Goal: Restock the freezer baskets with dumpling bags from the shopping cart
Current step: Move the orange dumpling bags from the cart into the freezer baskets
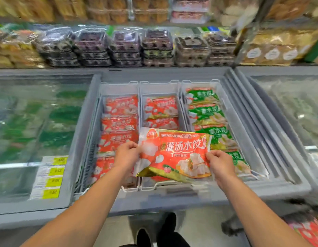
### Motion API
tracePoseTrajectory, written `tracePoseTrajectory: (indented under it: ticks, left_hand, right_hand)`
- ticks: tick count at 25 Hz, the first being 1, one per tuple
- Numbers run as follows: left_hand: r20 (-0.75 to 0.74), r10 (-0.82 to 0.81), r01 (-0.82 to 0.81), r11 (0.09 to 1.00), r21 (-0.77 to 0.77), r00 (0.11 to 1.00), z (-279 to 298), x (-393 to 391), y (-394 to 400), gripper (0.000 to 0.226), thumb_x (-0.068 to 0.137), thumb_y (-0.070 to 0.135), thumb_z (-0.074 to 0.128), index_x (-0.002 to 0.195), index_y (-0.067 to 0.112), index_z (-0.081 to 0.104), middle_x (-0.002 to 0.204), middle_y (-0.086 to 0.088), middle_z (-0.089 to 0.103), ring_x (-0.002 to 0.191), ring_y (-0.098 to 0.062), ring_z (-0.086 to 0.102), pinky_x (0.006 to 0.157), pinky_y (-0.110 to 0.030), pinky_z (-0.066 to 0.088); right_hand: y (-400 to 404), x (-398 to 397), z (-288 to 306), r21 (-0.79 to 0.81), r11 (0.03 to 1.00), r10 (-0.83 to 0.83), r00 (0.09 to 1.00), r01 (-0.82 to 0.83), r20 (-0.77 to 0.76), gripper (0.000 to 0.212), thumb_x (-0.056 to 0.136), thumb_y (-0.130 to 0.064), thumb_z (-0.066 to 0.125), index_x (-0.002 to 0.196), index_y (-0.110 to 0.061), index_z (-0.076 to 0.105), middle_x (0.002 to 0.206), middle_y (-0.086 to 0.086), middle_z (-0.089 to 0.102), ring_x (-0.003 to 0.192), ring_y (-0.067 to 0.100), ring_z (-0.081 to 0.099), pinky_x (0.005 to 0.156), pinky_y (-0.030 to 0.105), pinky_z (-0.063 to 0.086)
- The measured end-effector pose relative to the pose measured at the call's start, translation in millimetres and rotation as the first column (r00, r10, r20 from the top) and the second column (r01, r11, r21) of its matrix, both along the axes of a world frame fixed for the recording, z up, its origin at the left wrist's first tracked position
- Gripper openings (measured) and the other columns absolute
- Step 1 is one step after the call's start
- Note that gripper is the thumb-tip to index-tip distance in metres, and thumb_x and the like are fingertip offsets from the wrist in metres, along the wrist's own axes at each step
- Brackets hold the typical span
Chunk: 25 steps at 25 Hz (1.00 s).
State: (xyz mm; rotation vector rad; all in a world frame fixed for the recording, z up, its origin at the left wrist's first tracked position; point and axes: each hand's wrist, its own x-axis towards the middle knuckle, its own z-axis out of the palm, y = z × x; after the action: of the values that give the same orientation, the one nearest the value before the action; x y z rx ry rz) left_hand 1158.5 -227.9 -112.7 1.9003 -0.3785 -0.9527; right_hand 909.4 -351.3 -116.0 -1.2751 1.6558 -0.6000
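Together, the left hand (126, 154) and right hand (219, 162) pinch the side edges of a red dumpling bag (174, 155), holding it just above the near end of the middle freezer basket (160, 88), where other red bags (161, 107) lie.

A: What sits behind my open freezer bay?

B: A shelf (154, 67) runs along its far edge, carrying stacked clear trays of dark pastries (157, 48). Left of those trays lie tan packaged goods (15, 50); right of them, bags with round white labels (272, 52).

A: And left of the bay?

B: A closed glass lid (38, 122) with blurred green packs beneath, and yellow price tags (53, 175) on its near corner. Below me, my dark shoes (165, 229) on the floor.
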Motion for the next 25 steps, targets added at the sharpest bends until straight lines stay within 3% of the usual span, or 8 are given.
tracePoseTrajectory:
  ticks: [5,9,12,16,19,21,23,25]
  left_hand:
    - [0.067,0.028,-0.035,0.994,0.106,0.997,-25,34,-23,0.027,0.082,0.015,0.07,0.058,0.018,0.058,0.061,-0.002,0.06,0.065,-0.021,0.055,0.066,-0.033,0.042]
    - [0.092,0.062,-0.082,0.97,0.229,0.994,-45,58,-76,0.013,0.082,0.019,0.073,0.072,0.017,0.066,0.066,0.002,0.06,0.064,-0.017,0.053,0.064,-0.027,0.036]
    - [0.077,0.062,-0.082,0.951,0.297,0.995,-63,77,-123,0.028,0.084,0.022,0.071,0.061,0.018,0.056,0.061,-0.002,0.056,0.065,-0.022,0.052,0.06,-0.028,0.036]
    - [0.079,0.042,-0.064,0.95,0.306,0.996,-73,99,-172,0.032,0.087,0.02,0.068,0.06,0.018,0.052,0.063,0.007,0.053,0.062,-0.012,0.048,0.061,-0.028,0.035]
    - [0.085,0.054,-0.079,0.938,0.337,0.995,-82,119,-206,0.037,0.087,0.022,0.069,0.054,0.022,0.051,0.059,0.005,0.051,0.064,-0.018,0.05,0.066,-0.03,0.039]
    - [0.09,0.053,-0.081,0.933,0.351,0.995,-90,135,-230,0.037,0.085,0.023,0.067,0.052,0.02,0.053,0.058,-0.001,0.053,0.066,-0.026,0.054,0.068,-0.032,0.042]
    - [0.086,-0.015,-0.017,0.931,0.364,0.996,-92,144,-243,0.018,0.082,0.028,0.066,0.067,0.019,0.066,0.071,-0.007,0.065,0.08,-0.03,0.063,0.081,-0.036,0.049]
    - [0.037,-0.133,0.106,0.904,0.415,0.99,-95,148,-255,0.029,0.084,0.032,0.068,0.102,0.009,0.069,0.102,-0.009,0.068,0.1,-0.03,0.062,0.093,-0.039,0.047]
  right_hand:
    - [-48,48,-29,0.084,0.991,0.107,0.992,-0.101,-0.073,0.023,0.088,-0.019,0.062,0.067,-0.013,0.067,0.073,0.003,0.07,0.081,0.028,0.067,0.081,0.047,0.055]
    - [-110,80,-51,0.081,0.969,0.246,0.951,-0.235,-0.187,0.02,0.091,-0.02,0.061,0.072,-0.014,0.066,0.075,0.006,0.068,0.074,0.024,0.062,0.067,0.035,0.045]
    - [-157,103,-72,0.115,0.959,0.277,0.94,-0.259,-0.2,0.015,0.093,-0.023,0.06,0.081,-0.015,0.066,0.083,0.009,0.068,0.079,0.028,0.062,0.062,0.03,0.04]
    - [-209,132,-87,0.107,0.938,0.344,0.919,-0.328,-0.194,0.034,0.096,-0.027,0.057,0.062,-0.02,0.057,0.067,0.002,0.061,0.065,0.022,0.055,0.054,0.03,0.034]
    - [-248,154,-93,0.114,0.929,0.369,0.9,-0.351,-0.234,0.029,0.096,-0.031,0.055,0.073,-0.016,0.064,0.076,0.005,0.067,0.073,0.025,0.062,0.057,0.031,0.04]
    - [-275,171,-103,0.118,0.933,0.36,0.892,-0.34,-0.274,0.022,0.095,-0.033,0.056,0.079,-0.02,0.065,0.083,0.005,0.07,0.081,0.027,0.065,0.068,0.034,0.05]
    - [-291,182,-110,0.157,0.924,0.38,0.885,-0.348,-0.269,0.016,0.093,-0.029,0.057,0.09,-0.018,0.068,0.093,0.006,0.071,0.089,0.029,0.065,0.081,0.04,0.053]
    - [-306,187,-115,0.274,0.881,0.459,0.841,-0.387,-0.287,0.03,0.089,-0.029,0.06,0.116,-0.014,0.064,0.113,0.007,0.067,0.102,0.031,0.062,0.092,0.04,0.05]
